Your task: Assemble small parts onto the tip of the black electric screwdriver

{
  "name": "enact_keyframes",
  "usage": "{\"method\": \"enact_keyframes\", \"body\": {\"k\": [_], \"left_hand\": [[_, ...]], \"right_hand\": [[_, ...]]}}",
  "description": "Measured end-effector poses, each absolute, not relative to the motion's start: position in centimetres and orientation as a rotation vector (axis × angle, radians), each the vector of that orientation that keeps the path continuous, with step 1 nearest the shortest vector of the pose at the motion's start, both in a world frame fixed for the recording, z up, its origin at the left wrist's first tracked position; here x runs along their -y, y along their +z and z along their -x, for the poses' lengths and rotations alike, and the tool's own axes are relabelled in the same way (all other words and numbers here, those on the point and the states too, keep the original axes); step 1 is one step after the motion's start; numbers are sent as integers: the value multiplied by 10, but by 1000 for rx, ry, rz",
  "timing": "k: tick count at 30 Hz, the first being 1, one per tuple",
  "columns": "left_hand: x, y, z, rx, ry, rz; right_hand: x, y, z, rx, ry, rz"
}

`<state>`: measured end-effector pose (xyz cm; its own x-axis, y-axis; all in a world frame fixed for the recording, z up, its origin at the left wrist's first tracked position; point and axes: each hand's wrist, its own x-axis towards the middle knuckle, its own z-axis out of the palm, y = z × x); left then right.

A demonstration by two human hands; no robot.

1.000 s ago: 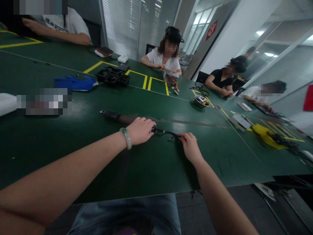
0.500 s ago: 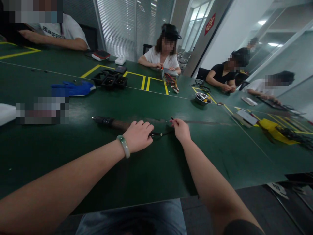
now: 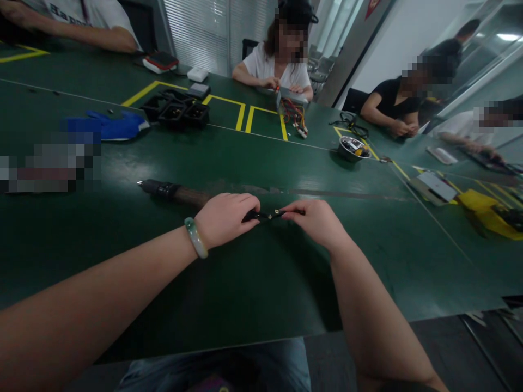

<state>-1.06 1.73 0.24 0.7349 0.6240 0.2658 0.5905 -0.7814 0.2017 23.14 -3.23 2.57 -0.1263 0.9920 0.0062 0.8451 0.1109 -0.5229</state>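
A long rod-shaped device [image 3: 190, 195], dark brown with a black ribbed end and a metal tip, lies on the green table. My left hand [image 3: 229, 218], with a bangle at the wrist, rests over its right end. The thumb and fingers are closed round a black part there, from which a thin black lead [image 3: 265, 216] comes out. Close by on the right, my right hand [image 3: 316, 220] pinches a thin black piece with a small gold-coloured metal end [image 3: 277, 211]. The two metal ends are nearly together; I cannot tell whether they touch. My fingers hide much of both parts.
Blue gloves [image 3: 110, 126] and black open boxes [image 3: 175, 111] lie beyond at the left. A metal bowl [image 3: 352, 148] of small parts stands right of centre, with a yellow tray [image 3: 486, 209] farther right. Across the table, a person handles a metal box with coloured wires [image 3: 294, 111].
My right hand has turned over more and shifted right, its fingertips now pointing left at the lead's end. The left hand stays closed at the device's right end. The view has tilted down.
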Motion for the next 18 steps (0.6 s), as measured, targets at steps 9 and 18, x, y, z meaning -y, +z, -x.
{"method": "enact_keyframes", "body": {"k": [9, 18], "left_hand": [[-17, -1, 9, -924, 504, -2885], [-22, -1, 11, -856, 490, -2826]], "right_hand": [[41, 22, -204, 2151, 388, 1792], [38, 14, -197, 2177, 213, 1722]]}}
